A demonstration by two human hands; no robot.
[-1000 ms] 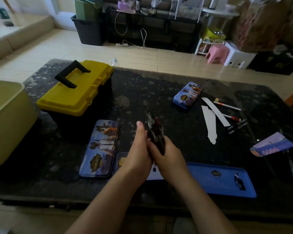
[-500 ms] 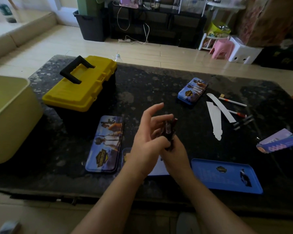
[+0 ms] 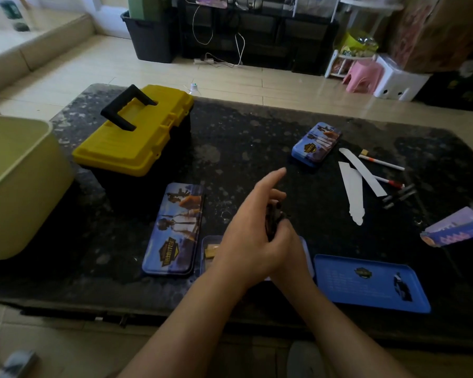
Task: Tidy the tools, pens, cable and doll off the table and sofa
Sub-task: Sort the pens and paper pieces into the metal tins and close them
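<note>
Right hand (image 3: 294, 242), largely covered by the left hand (image 3: 249, 241) crossing in front of it, grips a short bundle of dark pens (image 3: 273, 217), held upright just above the near middle of the black speckled stone table (image 3: 257, 126). On the left hand the forefinger is stretched straight out and the other fingers bend toward the bundle's top; whether they clasp it I cannot tell. Directly beneath both hands lies an open pale blue pencil tin (image 3: 208, 241), with its picture-printed blue lid (image 3: 175, 230) just beside it on the left, so the pens seem bound for it. By my reckoning the tidying is only partway done. Well off to the right, two white pens with red ends (image 3: 381, 162), a few dark markers (image 3: 399, 193), two white paper strips (image 3: 351, 192) and a purple card (image 3: 453, 227) lie loose, near a second, closed printed tin (image 3: 316, 144) and a plain blue tray (image 3: 352, 293). A yellow-lidded black toolbox (image 3: 137, 137) stands shut at far left beside a pale green plastic tub (image 3: 17, 186). No cable, doll or sofa is in view, the tub is cut off at the frame's edge, and the bundle is too dim to count its pens.
</note>
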